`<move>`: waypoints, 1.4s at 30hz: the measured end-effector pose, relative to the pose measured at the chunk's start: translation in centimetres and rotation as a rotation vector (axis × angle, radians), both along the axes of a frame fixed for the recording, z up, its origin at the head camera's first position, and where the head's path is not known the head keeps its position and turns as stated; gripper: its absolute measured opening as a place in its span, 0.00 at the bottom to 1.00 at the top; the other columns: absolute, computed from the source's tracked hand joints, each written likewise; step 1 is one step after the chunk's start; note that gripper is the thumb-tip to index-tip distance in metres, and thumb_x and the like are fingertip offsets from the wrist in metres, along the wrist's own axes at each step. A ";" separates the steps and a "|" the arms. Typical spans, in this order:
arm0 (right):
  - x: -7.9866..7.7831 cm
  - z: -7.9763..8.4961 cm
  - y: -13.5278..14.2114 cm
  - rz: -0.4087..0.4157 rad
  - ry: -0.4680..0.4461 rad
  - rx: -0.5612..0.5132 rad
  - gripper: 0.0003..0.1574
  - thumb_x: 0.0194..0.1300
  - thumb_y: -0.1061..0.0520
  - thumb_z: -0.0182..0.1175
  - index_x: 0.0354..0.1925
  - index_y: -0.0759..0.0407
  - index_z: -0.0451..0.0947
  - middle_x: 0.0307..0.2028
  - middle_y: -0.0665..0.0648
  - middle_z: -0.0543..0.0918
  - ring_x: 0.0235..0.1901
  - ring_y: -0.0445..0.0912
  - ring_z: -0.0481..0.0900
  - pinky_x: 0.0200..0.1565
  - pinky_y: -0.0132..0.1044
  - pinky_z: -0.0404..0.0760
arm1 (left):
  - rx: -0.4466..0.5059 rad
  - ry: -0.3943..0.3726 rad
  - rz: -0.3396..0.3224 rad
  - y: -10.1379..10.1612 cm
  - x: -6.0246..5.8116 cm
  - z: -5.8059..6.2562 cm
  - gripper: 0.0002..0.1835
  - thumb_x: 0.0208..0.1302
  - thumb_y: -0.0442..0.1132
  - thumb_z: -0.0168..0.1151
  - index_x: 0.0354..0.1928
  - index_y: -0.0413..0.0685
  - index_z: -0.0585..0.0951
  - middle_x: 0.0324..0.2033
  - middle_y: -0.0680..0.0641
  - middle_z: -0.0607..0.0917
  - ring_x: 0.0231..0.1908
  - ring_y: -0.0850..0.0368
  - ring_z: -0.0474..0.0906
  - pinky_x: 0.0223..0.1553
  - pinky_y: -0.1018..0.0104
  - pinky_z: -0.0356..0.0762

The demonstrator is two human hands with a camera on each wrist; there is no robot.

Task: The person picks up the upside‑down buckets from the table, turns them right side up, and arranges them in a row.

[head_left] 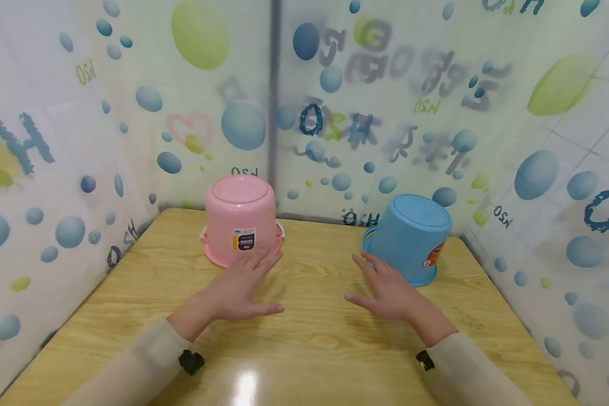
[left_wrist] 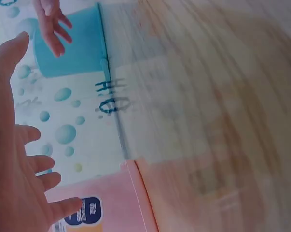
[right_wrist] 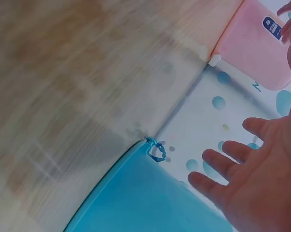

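Note:
Upside down on the wooden table stands a pink bucket (head_left: 223,225), its rim on the tabletop and a label on its front. To the right a blue bucket (head_left: 411,237) is also inverted, with a red sticker low on its side. My left hand (head_left: 235,290) is spread in front of the pink bucket, fingers stretched toward it and holding nothing. The right hand (head_left: 388,290) reaches out before the blue bucket with its fingers extended and thumb apart, holding nothing. In the right wrist view the blue bucket's handle end (right_wrist: 156,149) shows at its rim.
A wooden table (head_left: 314,327) spans the area under both hands. Patterned curtain walls (head_left: 325,186) with blue and green dots close in the back and both sides. Dark wrist bands (head_left: 190,362) sit at both cuffs.

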State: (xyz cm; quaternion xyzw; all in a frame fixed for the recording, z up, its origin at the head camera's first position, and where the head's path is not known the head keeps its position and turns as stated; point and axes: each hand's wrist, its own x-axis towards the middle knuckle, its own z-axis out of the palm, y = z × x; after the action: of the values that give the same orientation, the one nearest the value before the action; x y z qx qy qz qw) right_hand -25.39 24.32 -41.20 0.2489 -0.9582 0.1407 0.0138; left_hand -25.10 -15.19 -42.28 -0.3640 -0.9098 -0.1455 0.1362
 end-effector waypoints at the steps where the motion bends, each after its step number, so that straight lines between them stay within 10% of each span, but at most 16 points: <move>1: -0.3 0.0 -0.2 0.000 -0.007 -0.012 0.59 0.77 0.24 0.59 0.89 0.50 0.52 0.86 0.68 0.57 0.82 0.71 0.61 0.75 0.76 0.66 | 0.019 -0.006 -0.006 -0.3 0.0 0.0 0.61 0.67 0.76 0.68 0.89 0.49 0.56 0.86 0.36 0.60 0.84 0.32 0.60 0.80 0.32 0.65; 18: -5.5 0.9 -5.8 0.041 -0.193 -0.104 0.59 0.77 0.23 0.58 0.89 0.48 0.51 0.87 0.64 0.56 0.84 0.65 0.61 0.78 0.69 0.67 | 0.087 -0.101 0.201 -9.2 -0.6 0.6 0.56 0.68 0.67 0.74 0.87 0.50 0.60 0.85 0.39 0.62 0.78 0.28 0.68 0.71 0.26 0.74; 29: -9.1 -0.1 -10.1 0.084 -0.289 -0.128 0.55 0.77 0.31 0.65 0.89 0.43 0.55 0.86 0.61 0.58 0.86 0.59 0.58 0.83 0.63 0.63 | 0.063 -0.280 0.329 -15.1 -3.7 -0.9 0.59 0.67 0.74 0.70 0.88 0.48 0.59 0.81 0.28 0.64 0.78 0.22 0.63 0.73 0.22 0.67; 42: -12.3 -1.6 -14.1 -0.027 -0.322 -0.064 0.51 0.72 0.26 0.66 0.85 0.28 0.61 0.86 0.58 0.59 0.86 0.63 0.55 0.82 0.73 0.56 | 0.053 -0.448 0.364 -17.5 -7.3 -2.0 0.51 0.74 0.71 0.64 0.87 0.48 0.62 0.82 0.22 0.58 0.78 0.16 0.57 0.74 0.17 0.58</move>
State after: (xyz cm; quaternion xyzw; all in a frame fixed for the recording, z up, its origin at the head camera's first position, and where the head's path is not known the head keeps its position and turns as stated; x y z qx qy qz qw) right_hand -37.71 10.25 -42.82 0.2097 -0.9462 0.2090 -0.1303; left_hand -32.36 -32.68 -44.26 -0.1500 -0.9635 -0.2191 -0.0352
